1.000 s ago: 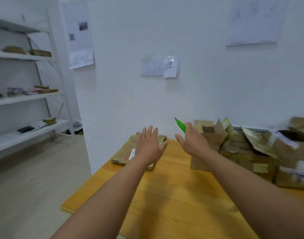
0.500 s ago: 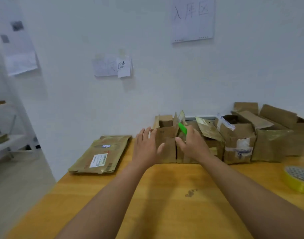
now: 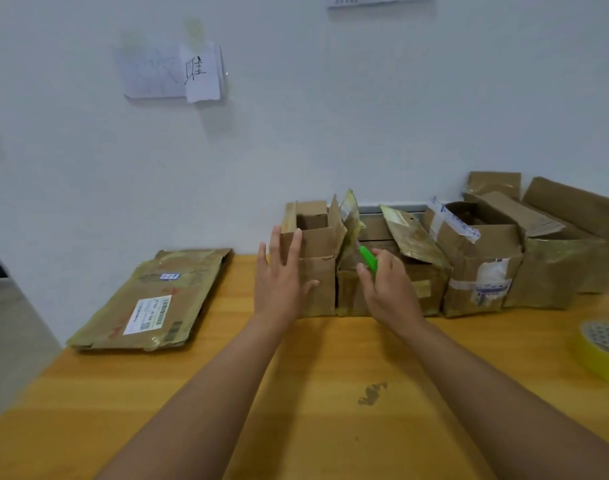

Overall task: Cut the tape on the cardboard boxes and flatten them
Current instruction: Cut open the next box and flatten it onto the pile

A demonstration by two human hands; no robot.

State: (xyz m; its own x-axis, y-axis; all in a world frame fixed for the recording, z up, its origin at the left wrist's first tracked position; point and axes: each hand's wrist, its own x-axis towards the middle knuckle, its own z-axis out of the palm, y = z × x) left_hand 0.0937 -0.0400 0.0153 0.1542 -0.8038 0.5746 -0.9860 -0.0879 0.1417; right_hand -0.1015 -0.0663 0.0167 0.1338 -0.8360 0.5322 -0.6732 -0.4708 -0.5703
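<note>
Since the earlier frame, both my hands had reached the row of boxes. My left hand [image 3: 282, 275], fingers spread, touched the small brown cardboard box [image 3: 313, 265]. My right hand [image 3: 386, 289], just beside, gripped the green utility knife [image 3: 368, 258]; a slip could nick my left fingers.

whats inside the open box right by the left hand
Only bare brown inner walls show in the leftmost open box. Its front wall and the left hand hide the bottom, so any contents cannot be seen.
</note>
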